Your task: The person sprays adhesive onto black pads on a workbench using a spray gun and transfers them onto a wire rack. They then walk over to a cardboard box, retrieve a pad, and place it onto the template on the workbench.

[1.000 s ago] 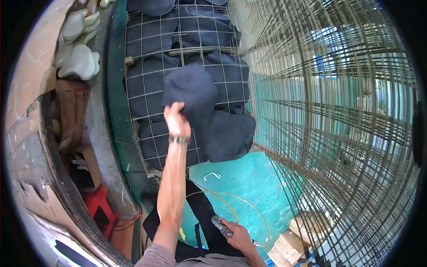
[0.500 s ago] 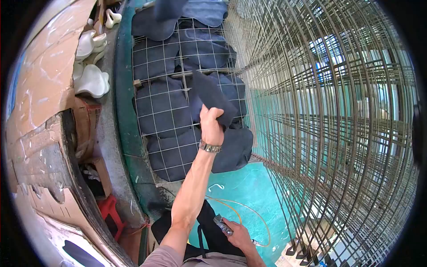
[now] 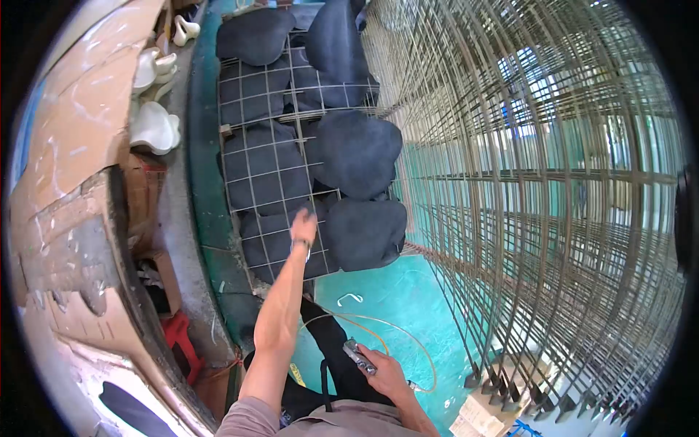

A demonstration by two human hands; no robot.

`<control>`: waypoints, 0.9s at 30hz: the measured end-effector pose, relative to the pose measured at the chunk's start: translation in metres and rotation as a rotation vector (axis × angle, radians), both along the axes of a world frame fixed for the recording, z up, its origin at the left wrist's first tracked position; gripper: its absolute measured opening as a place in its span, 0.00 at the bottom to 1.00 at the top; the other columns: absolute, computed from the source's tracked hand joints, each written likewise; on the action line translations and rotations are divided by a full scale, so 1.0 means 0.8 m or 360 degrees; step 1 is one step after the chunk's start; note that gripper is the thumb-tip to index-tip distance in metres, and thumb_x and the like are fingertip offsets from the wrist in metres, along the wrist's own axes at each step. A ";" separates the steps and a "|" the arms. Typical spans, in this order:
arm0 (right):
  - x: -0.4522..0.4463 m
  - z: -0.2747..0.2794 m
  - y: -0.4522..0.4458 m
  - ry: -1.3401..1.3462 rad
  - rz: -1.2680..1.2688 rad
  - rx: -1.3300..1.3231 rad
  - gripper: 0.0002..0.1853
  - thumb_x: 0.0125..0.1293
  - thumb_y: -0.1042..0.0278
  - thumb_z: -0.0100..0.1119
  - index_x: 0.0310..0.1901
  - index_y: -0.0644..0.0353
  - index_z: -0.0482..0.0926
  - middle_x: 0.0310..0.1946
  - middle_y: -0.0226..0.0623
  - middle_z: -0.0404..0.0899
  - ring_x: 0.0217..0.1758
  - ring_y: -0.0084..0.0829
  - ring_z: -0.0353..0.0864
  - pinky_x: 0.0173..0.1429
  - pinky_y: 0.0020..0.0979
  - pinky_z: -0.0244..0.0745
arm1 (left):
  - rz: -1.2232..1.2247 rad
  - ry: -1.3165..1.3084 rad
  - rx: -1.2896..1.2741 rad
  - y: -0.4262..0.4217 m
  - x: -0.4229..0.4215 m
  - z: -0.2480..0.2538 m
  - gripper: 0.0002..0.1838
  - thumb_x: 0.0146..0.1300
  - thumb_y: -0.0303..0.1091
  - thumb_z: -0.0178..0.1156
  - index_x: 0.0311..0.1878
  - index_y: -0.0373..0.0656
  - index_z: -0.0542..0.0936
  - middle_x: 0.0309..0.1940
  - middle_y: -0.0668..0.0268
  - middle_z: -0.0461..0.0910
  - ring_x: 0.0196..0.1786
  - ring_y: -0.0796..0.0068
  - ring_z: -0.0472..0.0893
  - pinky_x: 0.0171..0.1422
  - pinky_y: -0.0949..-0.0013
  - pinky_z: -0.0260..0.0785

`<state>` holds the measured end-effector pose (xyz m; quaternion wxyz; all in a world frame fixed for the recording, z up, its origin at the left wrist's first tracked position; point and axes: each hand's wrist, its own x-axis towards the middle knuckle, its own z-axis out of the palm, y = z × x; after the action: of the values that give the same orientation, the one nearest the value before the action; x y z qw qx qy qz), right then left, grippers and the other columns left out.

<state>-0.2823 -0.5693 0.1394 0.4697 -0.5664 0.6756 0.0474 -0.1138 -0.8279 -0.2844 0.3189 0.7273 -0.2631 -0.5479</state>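
Observation:
My left hand (image 3: 304, 227) is over the lower part of a wire grid (image 3: 297, 115), near its middle; its fingers are blurred and their grip is unclear. Beside it on the right lies a dark, rounded flat piece (image 3: 365, 234) on top of the grid. Above that one, another dark piece (image 3: 358, 154) lies on the wires. More dark pieces show beneath the grid. Low in the view, my right hand (image 3: 384, 375) is wrapped round a small metal tool (image 3: 360, 357), held over the dark-clothed legs.
Stacked wire grids (image 3: 539, 189) stand along the right. Two more dark pieces (image 3: 253, 36) (image 3: 336, 42) lie at the far end. Cardboard (image 3: 80, 124), white shaped parts (image 3: 154, 128) and a red object (image 3: 182, 346) line the left. A thin hose (image 3: 419, 339) curves over the green floor (image 3: 400, 291).
The dark piece that my left hand held now lies on the right side of the grid. That hand has moved left and down. Another dark piece has come down at the far right end.

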 end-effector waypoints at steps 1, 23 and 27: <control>0.007 0.015 -0.003 -0.0025 0.0013 -0.0013 0.32 0.64 0.70 0.71 0.71 0.53 0.78 0.51 0.48 0.87 0.51 0.54 0.87 0.55 0.46 0.82 | 0.0024 0.0230 -0.0065 0.053 0.015 0.031 0.27 0.71 0.43 0.63 0.69 0.41 0.79 0.39 0.58 0.88 0.35 0.67 0.86 0.44 0.63 0.79; 0.284 0.479 0.094 -0.1272 0.1320 -0.0428 0.27 0.62 0.80 0.71 0.65 0.71 0.80 0.42 0.45 0.88 0.40 0.33 0.88 0.47 0.31 0.81 | 0.1485 0.0213 0.0357 0.764 0.302 0.428 0.20 0.66 0.34 0.64 0.61 0.46 0.87 0.35 0.67 0.89 0.33 0.75 0.88 0.35 0.69 0.80; 0.357 0.507 0.122 -0.1390 0.1690 -0.0647 0.29 0.60 0.83 0.71 0.65 0.67 0.81 0.40 0.47 0.87 0.38 0.37 0.88 0.43 0.32 0.81 | 0.1881 0.0341 0.0468 0.864 0.255 0.407 0.17 0.70 0.33 0.62 0.60 0.48 0.87 0.35 0.66 0.89 0.30 0.76 0.86 0.30 0.69 0.77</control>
<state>0.0036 -0.4719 0.5449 0.4959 -0.8622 0.0545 -0.0884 0.0906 -0.1367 0.0415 0.4895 0.7273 0.2961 -0.3791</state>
